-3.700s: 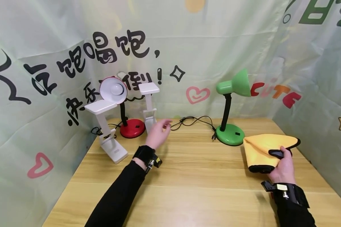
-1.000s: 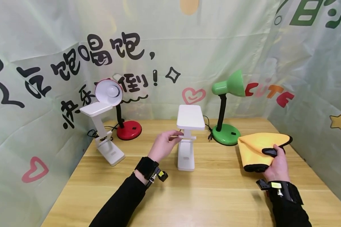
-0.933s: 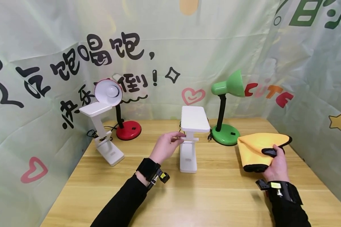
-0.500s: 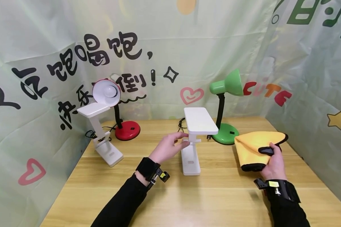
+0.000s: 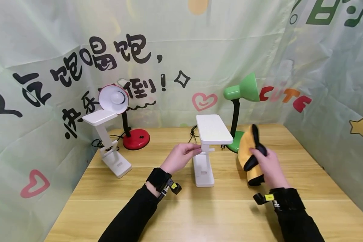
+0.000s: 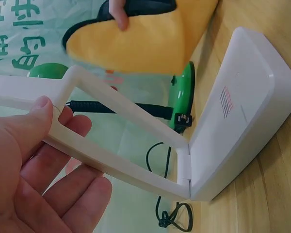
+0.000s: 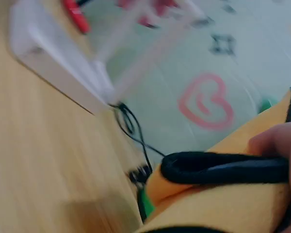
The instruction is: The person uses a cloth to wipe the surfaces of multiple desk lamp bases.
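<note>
In the middle of the table a white folding desk lamp (image 5: 203,169) stands on its base, its flat head tilted out over it. My left hand (image 5: 180,157) pinches the lamp's hinged arm between thumb and fingers; the left wrist view shows the thumb on the white frame (image 6: 116,160). My right hand (image 5: 270,168) grips a folded yellow cloth (image 5: 245,148) with black edging, held up to the right of that lamp. The cloth hides part of the green lamp's base (image 5: 234,143). In the right wrist view the cloth (image 7: 223,204) fills the lower right.
A second white folding lamp (image 5: 116,163) and a red-based lamp (image 5: 136,139) stand at the left. A green desk lamp (image 5: 250,88) rises behind the cloth. A black cord (image 5: 193,132) lies behind the middle lamp. Printed fabric (image 5: 175,20) surrounds the table.
The left hand has brought the white lamp from the back left to the table's middle and turned it. Just now the right hand has swung the cloth left, towards that lamp.
</note>
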`<move>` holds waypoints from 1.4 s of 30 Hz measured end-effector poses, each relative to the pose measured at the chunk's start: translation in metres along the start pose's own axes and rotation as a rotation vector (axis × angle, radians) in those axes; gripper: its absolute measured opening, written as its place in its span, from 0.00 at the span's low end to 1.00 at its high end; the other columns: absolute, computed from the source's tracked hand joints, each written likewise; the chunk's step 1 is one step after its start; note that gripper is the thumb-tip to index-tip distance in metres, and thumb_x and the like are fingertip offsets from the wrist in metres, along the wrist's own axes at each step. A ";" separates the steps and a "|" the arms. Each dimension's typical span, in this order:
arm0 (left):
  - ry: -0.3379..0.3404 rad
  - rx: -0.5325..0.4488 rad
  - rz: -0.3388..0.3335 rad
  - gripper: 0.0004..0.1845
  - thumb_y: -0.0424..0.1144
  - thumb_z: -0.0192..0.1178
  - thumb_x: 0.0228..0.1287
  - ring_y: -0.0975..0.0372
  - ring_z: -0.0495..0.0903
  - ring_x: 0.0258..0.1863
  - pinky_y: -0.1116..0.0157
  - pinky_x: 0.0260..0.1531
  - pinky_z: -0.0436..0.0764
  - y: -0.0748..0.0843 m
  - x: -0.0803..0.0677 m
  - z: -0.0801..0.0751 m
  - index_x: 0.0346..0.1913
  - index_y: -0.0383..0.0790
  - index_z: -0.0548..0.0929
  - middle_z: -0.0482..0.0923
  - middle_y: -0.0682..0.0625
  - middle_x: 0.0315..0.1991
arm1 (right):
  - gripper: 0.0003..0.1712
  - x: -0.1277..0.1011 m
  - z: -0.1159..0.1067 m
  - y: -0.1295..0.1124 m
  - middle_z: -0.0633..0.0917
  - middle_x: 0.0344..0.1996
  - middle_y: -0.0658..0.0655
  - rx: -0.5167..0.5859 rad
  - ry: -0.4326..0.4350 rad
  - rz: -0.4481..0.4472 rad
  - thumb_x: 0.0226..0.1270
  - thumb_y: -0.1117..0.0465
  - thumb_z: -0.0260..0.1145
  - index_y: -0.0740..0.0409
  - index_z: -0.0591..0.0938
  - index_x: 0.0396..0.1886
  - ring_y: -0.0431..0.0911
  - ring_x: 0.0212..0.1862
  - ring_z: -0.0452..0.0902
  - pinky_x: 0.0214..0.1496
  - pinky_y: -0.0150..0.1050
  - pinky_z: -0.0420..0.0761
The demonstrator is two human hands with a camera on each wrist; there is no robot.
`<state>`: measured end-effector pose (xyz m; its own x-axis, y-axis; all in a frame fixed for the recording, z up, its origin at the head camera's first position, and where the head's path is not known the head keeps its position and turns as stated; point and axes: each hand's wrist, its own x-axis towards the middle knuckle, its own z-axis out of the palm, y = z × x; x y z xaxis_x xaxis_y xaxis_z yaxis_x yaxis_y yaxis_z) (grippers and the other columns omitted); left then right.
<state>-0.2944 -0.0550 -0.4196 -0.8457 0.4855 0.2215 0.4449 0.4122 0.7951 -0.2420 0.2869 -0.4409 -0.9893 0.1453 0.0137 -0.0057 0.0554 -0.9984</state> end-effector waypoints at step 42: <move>-0.016 -0.007 -0.002 0.18 0.53 0.58 0.74 0.67 0.82 0.57 0.62 0.56 0.81 0.002 -0.003 -0.002 0.58 0.52 0.86 0.86 0.57 0.55 | 0.23 -0.025 0.160 0.006 0.84 0.59 0.62 -1.408 -0.354 -0.892 0.68 0.58 0.69 0.61 0.82 0.61 0.60 0.60 0.80 0.61 0.53 0.80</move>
<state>-0.2914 -0.0570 -0.4174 -0.8418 0.4969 0.2109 0.4411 0.4080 0.7994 -0.2410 0.1260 -0.4556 -0.7333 -0.6125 0.2953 -0.6039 0.7862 0.1310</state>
